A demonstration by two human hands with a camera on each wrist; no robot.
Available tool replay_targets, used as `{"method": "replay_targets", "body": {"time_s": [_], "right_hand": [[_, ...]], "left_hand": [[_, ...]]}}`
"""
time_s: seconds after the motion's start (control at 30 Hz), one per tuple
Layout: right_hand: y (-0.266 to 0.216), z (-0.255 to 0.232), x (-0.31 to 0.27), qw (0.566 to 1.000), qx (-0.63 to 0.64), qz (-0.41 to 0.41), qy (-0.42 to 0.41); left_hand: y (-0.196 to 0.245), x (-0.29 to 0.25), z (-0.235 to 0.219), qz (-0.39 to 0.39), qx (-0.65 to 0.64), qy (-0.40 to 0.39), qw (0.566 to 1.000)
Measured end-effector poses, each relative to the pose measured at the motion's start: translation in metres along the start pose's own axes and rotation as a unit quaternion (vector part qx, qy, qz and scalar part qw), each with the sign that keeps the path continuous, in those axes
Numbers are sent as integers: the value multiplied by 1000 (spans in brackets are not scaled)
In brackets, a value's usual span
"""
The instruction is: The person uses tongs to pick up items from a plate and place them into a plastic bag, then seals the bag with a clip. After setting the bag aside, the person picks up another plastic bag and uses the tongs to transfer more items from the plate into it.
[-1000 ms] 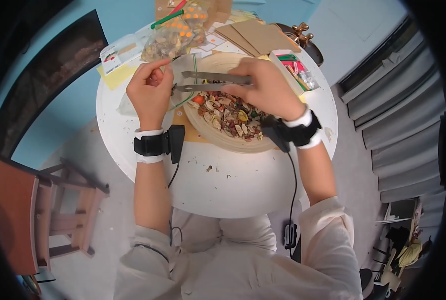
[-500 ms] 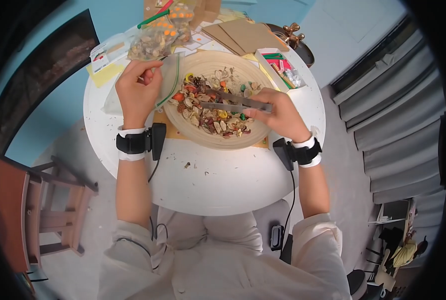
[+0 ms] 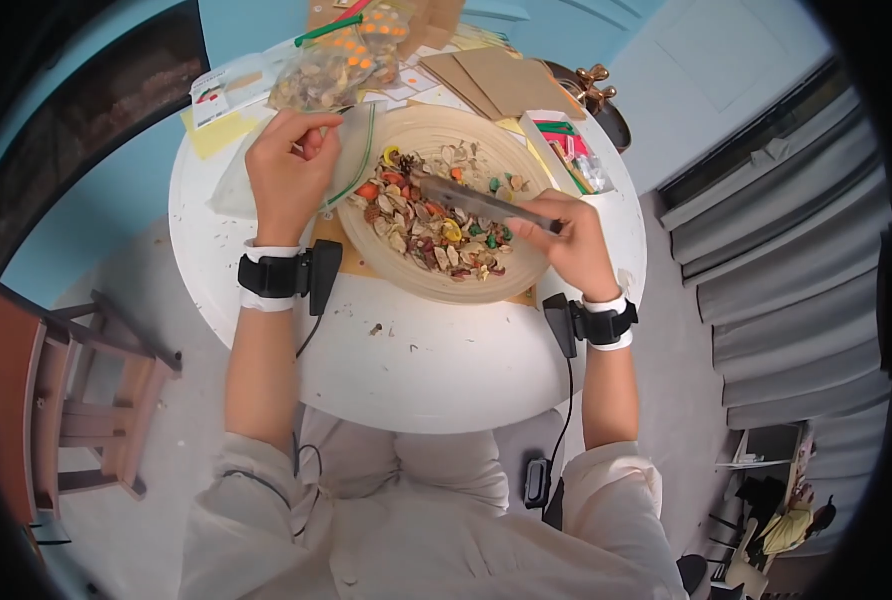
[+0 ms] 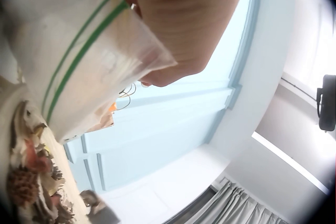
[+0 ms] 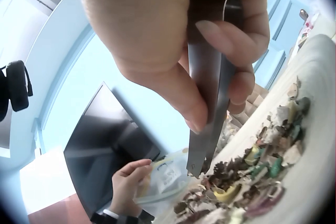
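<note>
My left hand [image 3: 294, 178] pinches the edge of a clear zip bag [image 3: 236, 185] with a green seal line, beside the bowl's left rim. In the left wrist view the bag [image 4: 63, 40] hangs from that hand [image 4: 178, 19]. My right hand [image 3: 570, 245] grips metal tongs [image 3: 476, 203] over the round pale bowl [image 3: 431, 290]. Dried petals, pods and coloured pieces [image 3: 436, 235] lie in the bowl. In the right wrist view the tongs' [image 5: 206, 92] tips are close together just above the dried pieces [image 5: 252, 174]; whether they hold anything cannot be told.
Behind the bowl lie filled bags [image 3: 316, 80] with orange dots and brown cards [image 3: 506, 80]. At the right stands a white box [image 3: 591, 180] of small coloured items, with a dark tray [image 3: 611, 125] behind. Small crumbs are scattered on the white table [image 3: 426, 380].
The right hand has moved right and down with the tongs, from beside the bag to over the bowl, and the tongs' arms have come together. My left hand still holds the bag.
</note>
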State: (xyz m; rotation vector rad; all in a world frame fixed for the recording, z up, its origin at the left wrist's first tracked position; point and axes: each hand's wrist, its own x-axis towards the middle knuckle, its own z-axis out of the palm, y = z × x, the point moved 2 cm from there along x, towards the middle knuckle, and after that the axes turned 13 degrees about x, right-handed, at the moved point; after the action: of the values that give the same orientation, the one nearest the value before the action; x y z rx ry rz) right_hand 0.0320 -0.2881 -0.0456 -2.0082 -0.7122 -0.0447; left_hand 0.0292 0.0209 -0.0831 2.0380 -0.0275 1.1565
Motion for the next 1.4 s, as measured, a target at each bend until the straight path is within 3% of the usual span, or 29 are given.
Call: {"method": "replay_targets", "body": {"time_s": [0.13, 0.27, 0.4, 0.57, 0.67, 0.8, 1.1, 1.4], "right_hand": [[-15, 4, 21, 1000, -3, -27, 12], [-38, 41, 49, 998, -37, -53, 7], [-35, 68, 58, 996, -50, -77, 14], [-25, 38, 39, 995, -61, -66, 46], [-19, 11, 12, 999, -17, -11, 51], [-5, -3, -22, 997, -51, 39, 44], [-2, 20, -36, 998, -40, -6, 45], [-13, 22, -40, 991, -107, 29, 71]], "left_hand": [[-1, 1, -2, -21, -7, 11, 1000], [-2, 2, -4, -76, -65, 20, 995], [-6, 3, -3, -71, -68, 25, 995], [-5, 2, -2, -74, -69, 24, 995], [-8, 1, 0, -75, -64, 24, 995], [-6, 1, 0, -56, -40, 18, 998], [-8, -2, 5, -56, -31, 9, 998], [-8, -2, 5, -43, -29, 6, 999]]}}
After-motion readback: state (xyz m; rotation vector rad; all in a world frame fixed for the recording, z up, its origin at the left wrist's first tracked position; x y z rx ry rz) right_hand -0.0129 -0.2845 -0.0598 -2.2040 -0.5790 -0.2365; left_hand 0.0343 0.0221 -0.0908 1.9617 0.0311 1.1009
